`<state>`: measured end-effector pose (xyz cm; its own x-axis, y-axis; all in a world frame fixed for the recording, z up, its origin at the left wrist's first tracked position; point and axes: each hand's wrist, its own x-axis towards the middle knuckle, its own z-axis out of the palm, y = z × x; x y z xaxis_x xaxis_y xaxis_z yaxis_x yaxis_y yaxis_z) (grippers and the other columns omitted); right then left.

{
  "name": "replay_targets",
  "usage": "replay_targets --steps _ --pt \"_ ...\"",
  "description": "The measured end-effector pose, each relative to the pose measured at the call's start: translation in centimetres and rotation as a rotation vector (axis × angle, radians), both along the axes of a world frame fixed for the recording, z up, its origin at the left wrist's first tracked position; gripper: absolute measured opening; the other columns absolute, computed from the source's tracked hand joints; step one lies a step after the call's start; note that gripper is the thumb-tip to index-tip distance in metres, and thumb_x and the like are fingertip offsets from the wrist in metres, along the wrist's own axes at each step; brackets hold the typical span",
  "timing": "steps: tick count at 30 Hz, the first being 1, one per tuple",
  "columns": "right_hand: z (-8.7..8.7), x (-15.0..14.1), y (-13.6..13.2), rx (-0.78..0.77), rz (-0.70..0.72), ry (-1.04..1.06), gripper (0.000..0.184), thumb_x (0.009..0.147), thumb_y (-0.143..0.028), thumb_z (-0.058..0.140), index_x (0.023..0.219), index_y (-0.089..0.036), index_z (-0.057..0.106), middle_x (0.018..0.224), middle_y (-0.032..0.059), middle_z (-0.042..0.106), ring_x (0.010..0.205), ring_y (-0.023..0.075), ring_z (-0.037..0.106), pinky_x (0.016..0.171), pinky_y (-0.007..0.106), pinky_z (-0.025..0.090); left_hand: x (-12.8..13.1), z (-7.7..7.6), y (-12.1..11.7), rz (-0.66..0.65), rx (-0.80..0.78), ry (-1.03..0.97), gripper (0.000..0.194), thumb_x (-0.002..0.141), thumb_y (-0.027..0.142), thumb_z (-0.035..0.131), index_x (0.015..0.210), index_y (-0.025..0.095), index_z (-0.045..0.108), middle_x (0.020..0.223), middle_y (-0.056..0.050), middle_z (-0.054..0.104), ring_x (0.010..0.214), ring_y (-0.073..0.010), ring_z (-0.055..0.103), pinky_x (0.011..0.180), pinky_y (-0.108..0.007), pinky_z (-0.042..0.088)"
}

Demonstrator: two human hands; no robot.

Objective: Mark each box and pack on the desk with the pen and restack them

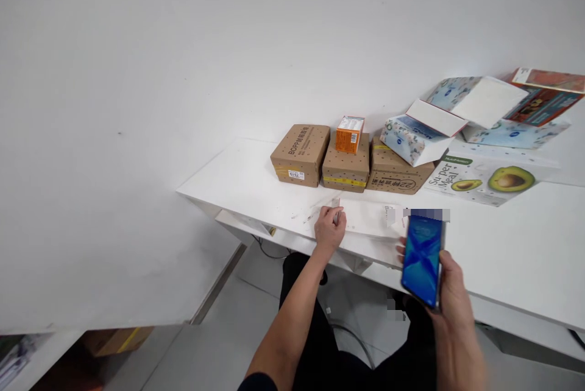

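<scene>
My right hand [457, 293] holds a smartphone [423, 257] tilted upright above the table's front edge, its lit blue screen facing me. The thumb lies along the phone's right side, and fingertips show at its left edge. Near the front of the table lies a long, flat white box [365, 215] with print at its right end, partly covered by a blurred patch. My left hand [329, 226] is closed at the left end of this box, thumb and fingers curled on it. A small greyish patch shows by the fingertips; I cannot make out what it is.
Brown cartons [299, 156] line the white table [228, 178] along the wall, with an orange box [350, 135] on the middle one. Blue-and-white boxes [414, 138] and a red-brown box [543, 98] pile up at right, by an avocado-print box [493, 179].
</scene>
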<state>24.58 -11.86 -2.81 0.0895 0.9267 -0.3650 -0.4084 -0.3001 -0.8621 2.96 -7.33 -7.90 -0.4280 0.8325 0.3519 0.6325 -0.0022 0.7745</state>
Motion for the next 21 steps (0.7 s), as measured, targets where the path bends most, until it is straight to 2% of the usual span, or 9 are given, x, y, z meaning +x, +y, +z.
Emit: replay_targets --steps 3,6,8,11,15,18,21 --pt "-0.3 4.3 1.4 0.085 -0.178 -0.636 0.061 0.073 -0.055 0.055 0.124 -0.021 0.057 0.106 0.0093 0.067 0.092 0.0276 0.064 0.083 0.044 0.048 -0.1 -0.2 0.0 -0.025 0.012 -0.013 0.023 0.084 0.027 0.052 0.101 0.021 0.066 0.103 -0.005 0.057 0.063 -0.0078 0.056 0.073 -0.025 0.050" --pt "-0.5 8.0 3.0 0.055 -0.092 -1.270 0.069 0.073 -0.058 0.053 0.130 -0.018 0.054 0.102 0.0169 0.065 0.096 0.0369 0.059 0.081 0.053 0.045 -0.5 -0.1 0.0 -0.139 0.030 -0.012 0.030 0.087 0.031 0.048 0.112 0.021 0.062 0.119 -0.009 0.052 0.093 -0.0146 0.060 0.082 -0.026 0.049" --pt "-1.0 9.9 4.1 0.043 -0.031 -1.520 0.072 0.072 -0.057 0.052 0.129 -0.013 0.054 0.108 0.0232 0.062 0.100 0.0427 0.056 0.079 0.055 0.044 -0.9 0.1 -0.1 -0.217 0.012 0.014 0.036 0.088 0.035 0.048 0.120 0.022 0.056 0.130 -0.010 0.046 0.117 -0.0194 0.051 0.095 -0.031 0.044" --pt "-2.1 11.9 5.6 0.031 0.053 -1.692 0.074 0.069 -0.057 0.052 0.128 -0.012 0.055 0.116 0.0267 0.058 0.102 0.0467 0.054 0.077 0.054 0.044 -1.5 0.8 -0.1 -0.335 -0.113 0.075 0.055 0.084 0.046 0.053 0.135 0.027 0.043 0.146 -0.010 0.032 0.134 -0.0255 0.034 0.108 -0.043 0.031" --pt "-3.5 13.4 7.1 0.032 0.140 -1.726 0.075 0.066 -0.057 0.054 0.126 -0.012 0.058 0.115 0.0297 0.057 0.103 0.0489 0.053 0.075 0.054 0.042 -2.3 2.1 0.0 -0.547 -0.319 0.164 0.092 0.069 0.060 0.065 0.145 0.032 0.022 0.156 -0.008 0.008 0.143 -0.0313 0.009 0.113 -0.053 0.015" --pt "-3.8 14.0 7.5 0.000 0.185 -1.708 0.077 0.068 -0.059 0.053 0.128 -0.012 0.057 0.118 0.0300 0.056 0.110 0.0474 0.050 0.078 0.052 0.041 -2.9 3.0 0.3 -0.639 -0.412 0.179 0.104 0.063 0.062 0.070 0.147 0.034 0.015 0.157 -0.008 -0.002 0.144 -0.0329 0.002 0.113 -0.056 0.010" --pt "-3.9 14.1 7.5 -0.039 0.211 -1.697 0.077 0.069 -0.063 0.048 0.127 -0.014 0.057 0.121 0.0271 0.056 0.113 0.0468 0.048 0.079 0.052 0.040 -3.4 3.3 0.6 -0.672 -0.426 0.172 0.102 0.062 0.055 0.073 0.146 0.033 0.019 0.157 -0.009 0.001 0.144 -0.0330 0.004 0.113 -0.055 0.012"
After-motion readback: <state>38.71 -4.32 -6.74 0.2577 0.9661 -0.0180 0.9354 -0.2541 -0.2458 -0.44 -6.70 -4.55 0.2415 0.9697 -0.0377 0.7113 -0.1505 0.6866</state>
